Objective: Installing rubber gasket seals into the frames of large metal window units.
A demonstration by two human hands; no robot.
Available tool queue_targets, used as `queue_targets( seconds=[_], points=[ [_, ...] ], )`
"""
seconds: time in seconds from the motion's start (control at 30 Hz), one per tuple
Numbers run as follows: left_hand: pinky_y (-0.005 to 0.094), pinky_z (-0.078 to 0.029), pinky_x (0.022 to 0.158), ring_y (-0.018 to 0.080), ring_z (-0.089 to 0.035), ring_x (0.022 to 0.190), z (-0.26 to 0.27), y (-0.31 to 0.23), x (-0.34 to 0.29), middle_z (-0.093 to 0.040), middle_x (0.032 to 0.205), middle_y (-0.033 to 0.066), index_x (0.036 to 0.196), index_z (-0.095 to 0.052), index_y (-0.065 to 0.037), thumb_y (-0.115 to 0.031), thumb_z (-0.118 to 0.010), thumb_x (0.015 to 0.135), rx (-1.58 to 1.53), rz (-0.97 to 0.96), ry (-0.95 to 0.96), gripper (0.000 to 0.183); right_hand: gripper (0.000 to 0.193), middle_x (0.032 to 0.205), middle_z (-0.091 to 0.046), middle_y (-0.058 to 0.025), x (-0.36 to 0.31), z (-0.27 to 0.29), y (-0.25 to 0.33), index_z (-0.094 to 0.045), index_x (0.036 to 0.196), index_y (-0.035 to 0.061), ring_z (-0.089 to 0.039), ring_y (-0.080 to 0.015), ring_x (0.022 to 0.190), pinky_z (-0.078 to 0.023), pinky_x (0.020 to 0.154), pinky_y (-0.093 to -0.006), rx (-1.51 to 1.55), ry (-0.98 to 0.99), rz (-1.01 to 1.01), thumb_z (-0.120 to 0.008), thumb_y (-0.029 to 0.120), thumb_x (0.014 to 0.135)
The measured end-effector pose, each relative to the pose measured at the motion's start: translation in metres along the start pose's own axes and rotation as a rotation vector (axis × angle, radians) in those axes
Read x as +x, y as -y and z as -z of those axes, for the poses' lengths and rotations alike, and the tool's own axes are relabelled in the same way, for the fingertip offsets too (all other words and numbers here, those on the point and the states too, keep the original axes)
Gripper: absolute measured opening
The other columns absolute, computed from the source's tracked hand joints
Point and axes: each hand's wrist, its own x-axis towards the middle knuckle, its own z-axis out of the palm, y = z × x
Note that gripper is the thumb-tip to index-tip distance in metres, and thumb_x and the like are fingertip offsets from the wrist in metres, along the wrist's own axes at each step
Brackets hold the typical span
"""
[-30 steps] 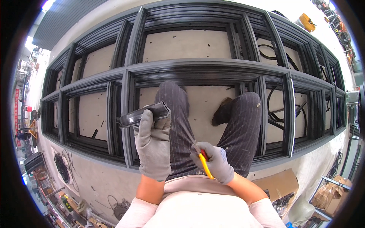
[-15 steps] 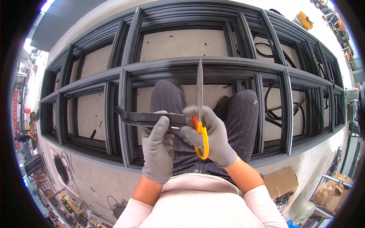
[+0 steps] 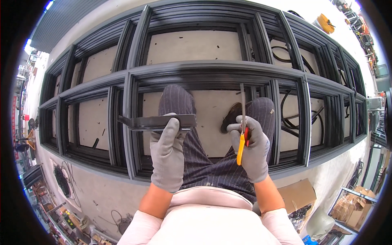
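My left hand [image 3: 167,161], in a grey glove, grips a short black rubber sealing strip [image 3: 148,122] between thumb and fingers. Its cut end points right, while the other end curves off over the frame bar on the left. In my gloved right hand [image 3: 257,153] is a pair of scissors [image 3: 241,149] with yellow and red handles. The blades point away from me, seen edge-on, and stand apart from the strip. Around my legs lies a large dark grey metal window frame [image 3: 220,65] with several openings.
Loose black strips [image 3: 290,126] curl inside the right-hand openings. A cardboard box [image 3: 297,196] sits near my right side, and a coil of dark cable [image 3: 62,181] lies on the floor at left. A yellow roll [image 3: 325,23] is at the far right. Small black scraps dot the floor.
My right hand has moved right, carrying the scissors away from the strip's end. The strip's right end now shows uncovered. My left hand has barely shifted.
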Motion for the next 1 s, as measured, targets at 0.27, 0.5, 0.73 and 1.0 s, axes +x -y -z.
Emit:
queue_targets(
  seconds=[0.27,0.5,0.73,1.0],
  points=[
    [0.0366,-0.058,0.084,0.0182,-0.07,0.087,0.004,-0.019,0.002,-0.069,0.094,0.0084,0.108,-0.06,-0.007,-0.009,-0.06,0.092,0.006,0.094,0.055,0.016,0.039,0.077,-0.05,0.0049,0.003,0.019,0.016,-0.06,0.109,-0.0001,-0.044,-0.0018,0.066,-0.036,0.058,-0.0182,0.238,0.64,-0.417,-0.077,0.018,0.08],
    [0.0346,-0.061,0.078,0.0212,-0.071,0.087,0.017,-0.028,0.006,-0.07,0.096,0.0132,0.107,-0.06,-0.005,-0.012,-0.061,0.091,0.096,0.181,0.064,0.018,0.042,0.079,-0.054,0.0025,0.017,0.05,0.029,-0.062,0.109,-0.0011,-0.047,-0.0049,0.07,-0.04,0.063,-0.0208,0.047,0.997,-0.64,-0.078,0.027,0.082],
    [0.0338,-0.062,0.077,0.0208,-0.071,0.089,0.018,-0.033,0.002,-0.07,0.097,0.0141,0.107,-0.06,-0.005,-0.012,-0.063,0.091,0.151,0.198,0.084,0.017,0.043,0.076,-0.055,0.003,0.025,0.042,0.034,-0.065,0.106,-0.0011,-0.047,-0.0026,0.065,-0.039,0.058,-0.0193,-0.015,1.044,-0.573,-0.079,0.032,0.082],
    [0.033,-0.062,0.075,0.0206,-0.071,0.089,0.019,-0.036,0.002,-0.07,0.099,0.0151,0.107,-0.061,-0.005,-0.012,-0.064,0.09,0.187,0.196,0.08,0.018,0.042,0.077,-0.059,0.0025,0.027,0.042,0.034,-0.066,0.107,-0.0017,-0.048,-0.0024,0.065,-0.039,0.058,-0.0174,0.074,1.037,-0.608,-0.078,0.031,0.083]
  ],
)
